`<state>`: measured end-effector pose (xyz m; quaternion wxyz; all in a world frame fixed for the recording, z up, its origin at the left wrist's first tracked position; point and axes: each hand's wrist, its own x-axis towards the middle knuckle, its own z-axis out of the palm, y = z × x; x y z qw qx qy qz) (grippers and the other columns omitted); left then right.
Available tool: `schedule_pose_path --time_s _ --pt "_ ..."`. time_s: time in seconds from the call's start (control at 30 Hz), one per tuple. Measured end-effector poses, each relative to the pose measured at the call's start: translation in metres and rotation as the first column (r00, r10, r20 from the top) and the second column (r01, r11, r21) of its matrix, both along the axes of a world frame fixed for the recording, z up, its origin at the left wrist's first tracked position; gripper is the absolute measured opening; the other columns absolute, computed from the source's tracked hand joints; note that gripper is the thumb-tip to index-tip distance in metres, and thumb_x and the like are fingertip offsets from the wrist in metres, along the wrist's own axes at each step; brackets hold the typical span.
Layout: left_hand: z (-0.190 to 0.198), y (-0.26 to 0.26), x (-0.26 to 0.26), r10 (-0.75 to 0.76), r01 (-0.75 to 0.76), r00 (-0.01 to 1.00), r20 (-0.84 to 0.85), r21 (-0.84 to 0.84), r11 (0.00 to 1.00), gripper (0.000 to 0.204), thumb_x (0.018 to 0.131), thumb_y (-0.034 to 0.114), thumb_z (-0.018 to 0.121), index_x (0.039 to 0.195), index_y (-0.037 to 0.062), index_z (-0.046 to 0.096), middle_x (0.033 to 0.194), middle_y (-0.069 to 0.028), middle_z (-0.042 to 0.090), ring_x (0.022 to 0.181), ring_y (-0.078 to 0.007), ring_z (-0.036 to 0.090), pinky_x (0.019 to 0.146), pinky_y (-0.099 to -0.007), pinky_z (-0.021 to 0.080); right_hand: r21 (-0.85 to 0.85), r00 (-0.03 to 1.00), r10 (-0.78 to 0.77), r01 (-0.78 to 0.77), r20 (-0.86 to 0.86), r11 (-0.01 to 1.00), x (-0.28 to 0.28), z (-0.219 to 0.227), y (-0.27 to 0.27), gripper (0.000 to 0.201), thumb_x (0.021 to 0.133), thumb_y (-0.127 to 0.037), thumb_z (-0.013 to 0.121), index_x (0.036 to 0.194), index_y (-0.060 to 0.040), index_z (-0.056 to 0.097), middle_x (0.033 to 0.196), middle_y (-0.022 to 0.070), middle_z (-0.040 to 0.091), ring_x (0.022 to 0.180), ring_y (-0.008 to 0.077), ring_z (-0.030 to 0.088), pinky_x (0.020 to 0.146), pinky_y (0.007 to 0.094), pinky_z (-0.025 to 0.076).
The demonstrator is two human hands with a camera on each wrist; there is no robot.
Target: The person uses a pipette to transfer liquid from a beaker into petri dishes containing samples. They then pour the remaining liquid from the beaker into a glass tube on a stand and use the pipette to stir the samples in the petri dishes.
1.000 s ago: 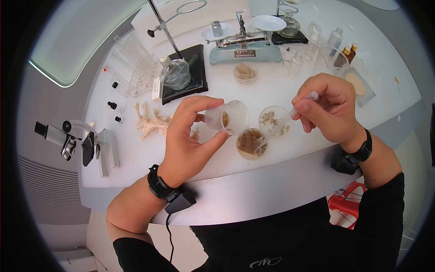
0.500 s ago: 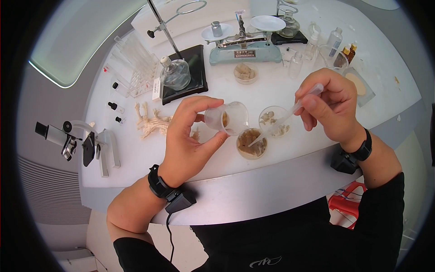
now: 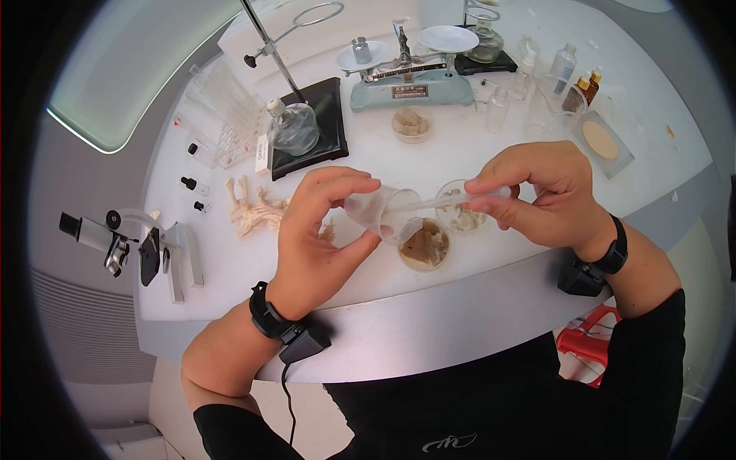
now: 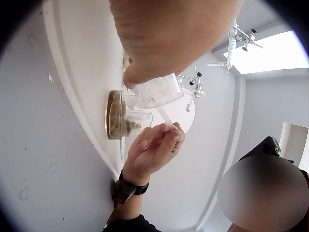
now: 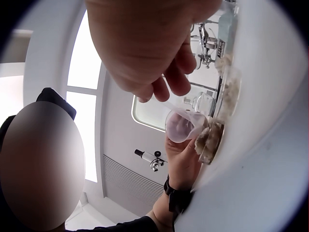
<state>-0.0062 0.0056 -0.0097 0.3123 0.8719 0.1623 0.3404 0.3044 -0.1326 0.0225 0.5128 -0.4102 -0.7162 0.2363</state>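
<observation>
Here, a translucent cup (image 3: 365,211) tilts at ten o'clock from a round dish (image 3: 424,267) of brown lumps; the left hand (image 3: 316,234) curls fingers round the cup, the right hand's (image 3: 550,193) pinch a slender dropper (image 3: 431,204).

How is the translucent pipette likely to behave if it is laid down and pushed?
The pipette pinched in the right hand is probably light, being so slim. Its long, thin stem may bend slightly. Its rounded bulb could let it roll.
</observation>
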Motion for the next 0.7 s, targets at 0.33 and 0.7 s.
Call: schedule_pose_path --time_s 0.33,0.7 --pt "-0.0028 0.0018 -0.0005 -0.025 0.025 1.0 0.017 0.019 1.0 0.062 0.085 -0.005 0.095 0.141 0.004 0.07 0.143 -0.0114 0.063 0.131 -0.0228 0.064 0.11 -0.0376 0.054 0.115 0.991 0.002 -0.018 0.132 0.993 -0.0001 0.0014 0.0021 0.017 0.095 0.007 0.084 0.111 0.0011 0.087 0.097 0.0127 0.086 0.071 0.0136 0.077 0.059 0.0258 0.058" --pt "-0.0036 0.0009 0.0005 -0.033 0.034 0.999 0.032 -0.003 0.999 0.063 0.085 -0.006 0.094 0.142 0.0032 0.069 0.145 -0.012 0.062 0.133 -0.0238 0.065 0.114 -0.0387 0.055 0.144 0.989 -0.047 0.026 0.142 0.989 0.0016 -0.0023 0.0045 0.012 0.097 -0.006 0.091 0.108 -0.0046 0.089 0.088 0.0032 0.084 0.065 0.0053 0.067 0.057 0.021 0.05"
